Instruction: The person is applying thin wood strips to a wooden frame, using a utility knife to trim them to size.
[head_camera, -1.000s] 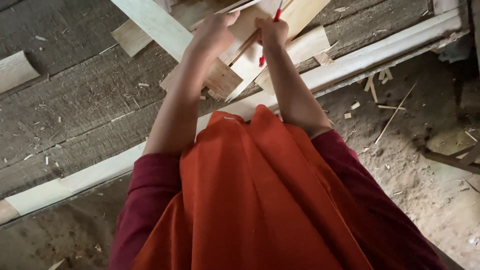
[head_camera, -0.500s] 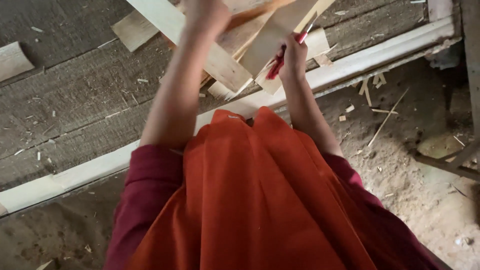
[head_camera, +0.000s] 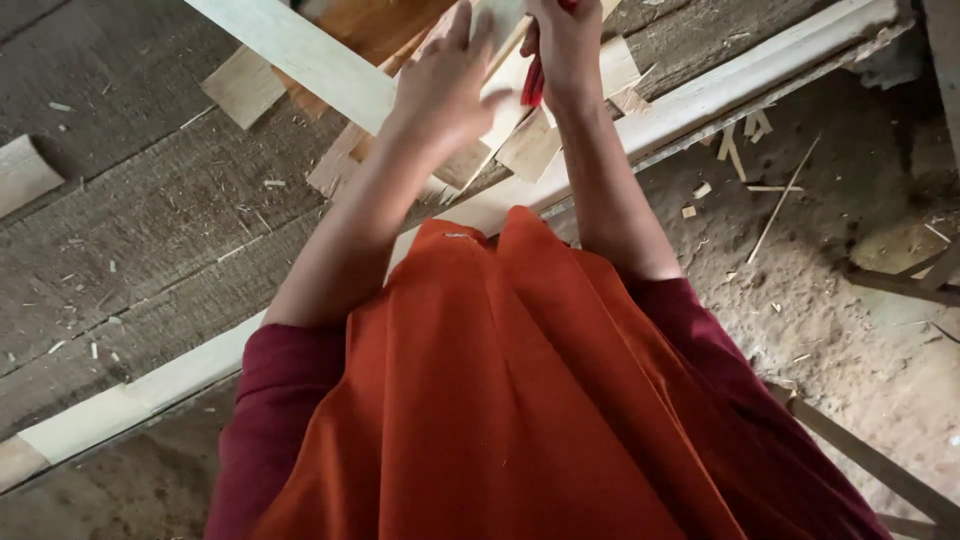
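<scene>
My left hand (head_camera: 445, 88) lies flat with fingers spread on a pile of pale wooden pieces (head_camera: 530, 145) on the grey plank bench (head_camera: 150, 230). Just to its right, my right hand (head_camera: 566, 45) is closed around a thin red tool (head_camera: 533, 88) that points down at the same pieces; the tool's tip is hidden. A long pale slat (head_camera: 300, 55) runs diagonally under my left hand. Both forearms reach out from dark red sleeves over an orange garment (head_camera: 500, 400).
A long pale rail (head_camera: 720, 90) runs along the bench's front edge. A darker brown board (head_camera: 380, 25) lies beyond the slat, and a short offcut (head_camera: 22, 172) sits at the far left. Wood splinters and a thin stick (head_camera: 780, 200) litter the dirt floor at right.
My left hand has come back down from the top edge and spread flat on the wood pieces. My right hand with the red tool has shifted up and closer to the left hand.
</scene>
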